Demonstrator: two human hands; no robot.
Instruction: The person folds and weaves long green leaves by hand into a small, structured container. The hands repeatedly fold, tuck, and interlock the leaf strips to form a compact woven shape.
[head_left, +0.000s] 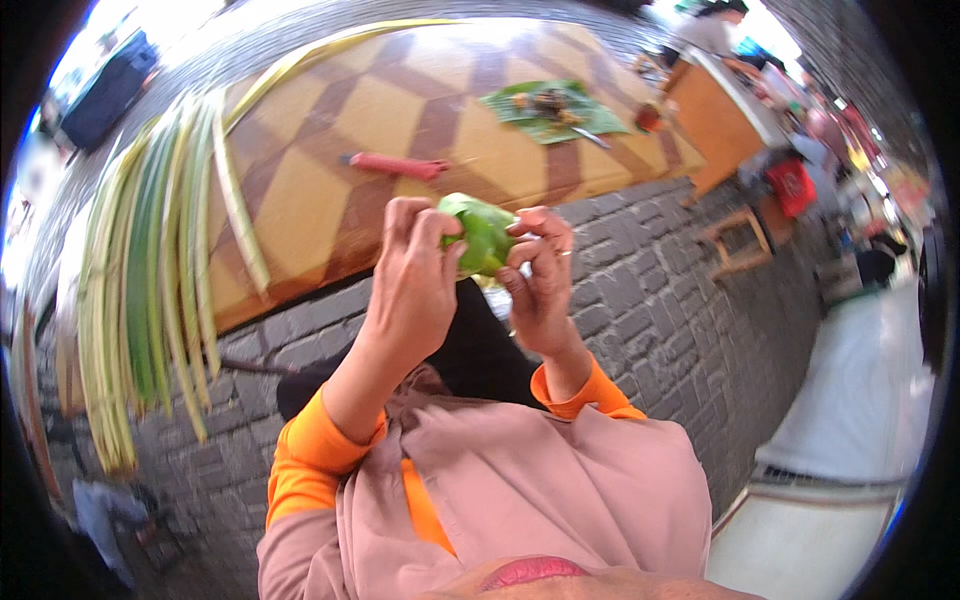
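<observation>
Just past the table's near edge, I hold a small green bundle of folded or woven leaf (480, 234) up in front of me. My left hand (416, 274) pinches its left side between thumb and fingers. My right hand (541, 274), with a ring on one finger, grips the right side with curled fingertips. Long green and yellowish palm-leaf strips (142, 277) lie over the table's left end, their ends hanging past the edge. Beyond my left hand lies a slim red object (397, 166) with a dark tip; I cannot tell what it is.
The table (375, 112) has a brown and tan geometric top. Toward its far right, a green leaf (551, 135) bears food and a spoon (591, 137), beside a glass of dark drink (647, 118). A wooden stool (739, 240) stands on the paving. A person (705, 34) is farther back.
</observation>
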